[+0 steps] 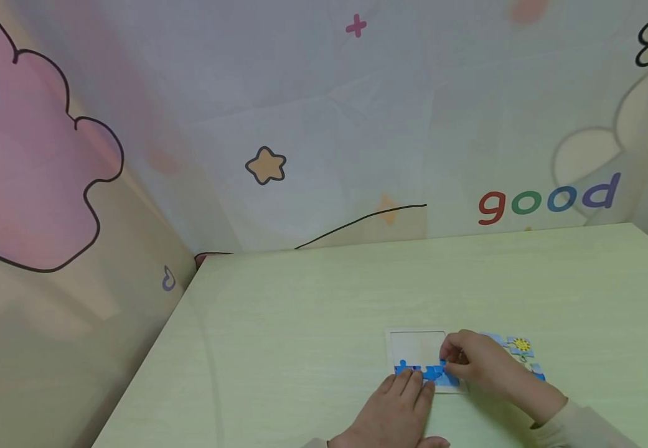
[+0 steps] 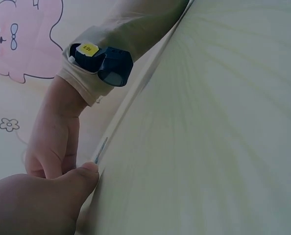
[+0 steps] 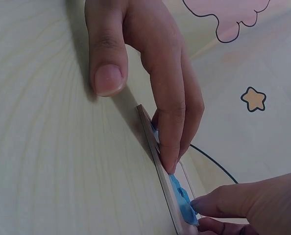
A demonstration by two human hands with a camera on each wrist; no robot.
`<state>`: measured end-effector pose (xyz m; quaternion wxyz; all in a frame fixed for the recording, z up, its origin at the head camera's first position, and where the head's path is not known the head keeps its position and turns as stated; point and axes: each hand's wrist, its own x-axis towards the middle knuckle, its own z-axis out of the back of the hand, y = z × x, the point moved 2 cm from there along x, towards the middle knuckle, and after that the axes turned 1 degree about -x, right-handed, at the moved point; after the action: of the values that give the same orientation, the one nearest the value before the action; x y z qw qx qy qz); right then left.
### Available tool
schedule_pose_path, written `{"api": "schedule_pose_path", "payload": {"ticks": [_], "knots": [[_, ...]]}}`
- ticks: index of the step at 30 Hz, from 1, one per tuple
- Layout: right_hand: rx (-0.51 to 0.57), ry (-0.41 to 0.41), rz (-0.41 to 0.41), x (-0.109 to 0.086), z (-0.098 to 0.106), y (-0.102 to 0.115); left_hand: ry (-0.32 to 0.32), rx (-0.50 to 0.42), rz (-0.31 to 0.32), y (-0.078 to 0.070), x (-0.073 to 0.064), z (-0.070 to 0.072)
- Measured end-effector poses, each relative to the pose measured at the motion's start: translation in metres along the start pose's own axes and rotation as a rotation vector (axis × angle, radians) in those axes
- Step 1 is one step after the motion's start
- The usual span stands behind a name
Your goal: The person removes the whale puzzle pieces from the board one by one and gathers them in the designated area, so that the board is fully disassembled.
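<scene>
Puzzle pieces (image 1: 431, 374) in a pale tray (image 1: 388, 351): touching them with the outstretched left hand (image 1: 395, 407), pinching a right-end piece (image 1: 443, 366) with the right hand (image 1: 483, 361).
Possibly dislodging them by forcing a misaligned fit.

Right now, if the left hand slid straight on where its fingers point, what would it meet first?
The left hand would probably meet the blue puzzle pieces just ahead first, then the bare tray; depth is hard to judge.
</scene>
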<state>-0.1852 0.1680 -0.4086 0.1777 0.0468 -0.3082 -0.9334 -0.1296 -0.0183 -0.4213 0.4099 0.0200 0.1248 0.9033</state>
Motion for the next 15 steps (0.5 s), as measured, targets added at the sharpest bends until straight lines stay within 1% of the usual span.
{"api": "schedule_pose_path", "payload": {"ticks": [3,10,15], "knots": [[0.016,-0.002,0.012,-0.0017,0.0009,0.0008,0.001,-0.001,-0.002,0.0,0.0001,0.0],[0.094,0.01,0.062,-0.0058,0.0043,0.0017,-0.029,0.035,-0.001,-0.0015,-0.0005,0.0001],[0.125,0.013,0.075,-0.0063,0.0082,0.0041,-0.016,0.048,0.008,-0.0016,-0.0006,0.0001]]}}
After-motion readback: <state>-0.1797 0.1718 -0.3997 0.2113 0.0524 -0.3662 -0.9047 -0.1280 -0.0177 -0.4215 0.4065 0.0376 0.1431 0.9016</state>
